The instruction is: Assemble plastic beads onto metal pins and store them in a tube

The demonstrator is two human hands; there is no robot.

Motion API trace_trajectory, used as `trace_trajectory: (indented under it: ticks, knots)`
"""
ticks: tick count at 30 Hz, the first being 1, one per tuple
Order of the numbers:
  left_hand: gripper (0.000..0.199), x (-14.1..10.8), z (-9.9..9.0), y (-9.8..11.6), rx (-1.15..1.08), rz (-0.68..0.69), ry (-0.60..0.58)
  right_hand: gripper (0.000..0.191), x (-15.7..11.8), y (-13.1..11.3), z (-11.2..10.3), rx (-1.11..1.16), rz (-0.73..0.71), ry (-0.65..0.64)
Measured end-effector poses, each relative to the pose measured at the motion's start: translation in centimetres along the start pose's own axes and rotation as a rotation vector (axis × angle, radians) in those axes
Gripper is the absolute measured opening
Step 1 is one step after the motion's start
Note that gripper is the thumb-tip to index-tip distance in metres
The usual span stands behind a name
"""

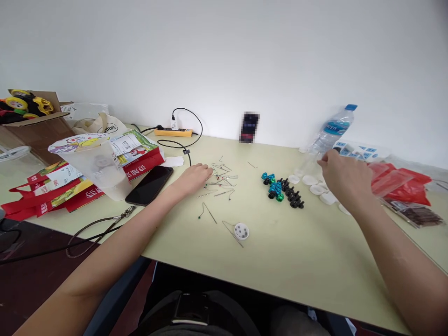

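Clock-face bearings, left to right across the table (297,261). Plastic cup (96,168) at far left; black phone (151,185) just beside it, at its 4 o'clock. Left hand (194,179): palm down, at 9 o'clock of a loose pile of thin bent wires (224,178); grip partly closed, cannot tell whether it has hold of a wire. White dish (241,231) with small grey bits at the pile's 5 o'clock; blue pieces (275,187), then black pieces (295,199), toward 3. White discs (328,198) at the right hand's (345,173) 8 o'clock; that grip is curled, contents hidden. Red bag (409,184) at its 3 o'clock.
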State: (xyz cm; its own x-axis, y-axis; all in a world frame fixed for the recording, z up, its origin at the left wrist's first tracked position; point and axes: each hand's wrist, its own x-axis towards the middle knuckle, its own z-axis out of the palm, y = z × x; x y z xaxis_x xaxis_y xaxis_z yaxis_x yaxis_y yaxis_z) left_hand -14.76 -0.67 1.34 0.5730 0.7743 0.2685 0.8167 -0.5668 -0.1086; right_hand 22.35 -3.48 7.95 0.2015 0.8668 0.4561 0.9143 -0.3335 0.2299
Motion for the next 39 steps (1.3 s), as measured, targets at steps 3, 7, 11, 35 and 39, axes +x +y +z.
trace_trajectory:
  ticks: [3, 7, 11, 35, 39]
  knots:
    - [0.024, 0.0, 0.1, -0.2, -0.019, -0.08, 0.01, 0.024, -1.0, -0.3, -2.0, -0.009, 0.015, 0.145]
    - [0.024, 0.0, 0.5, -0.8, -0.096, -0.175, 0.005, 0.013, -3.1, -2.6, -4.7, 0.232, -0.197, 0.269]
    - [0.028, 0.2, 1.1, -1.7, -0.136, -0.231, -0.02, 0.011, -4.2, -6.2, -5.3, 0.499, -0.493, 0.046]
    - [0.07, 0.6, 2.7, -0.1, -0.359, -0.062, -0.313, 0.019, 4.1, -14.2, -3.3, 0.512, -0.53, 0.067]
    - [0.065, 0.5, 2.0, -0.6, -0.396, 0.006, -0.372, 0.022, 5.9, -16.1, -1.9, 0.528, -0.544, 0.037]
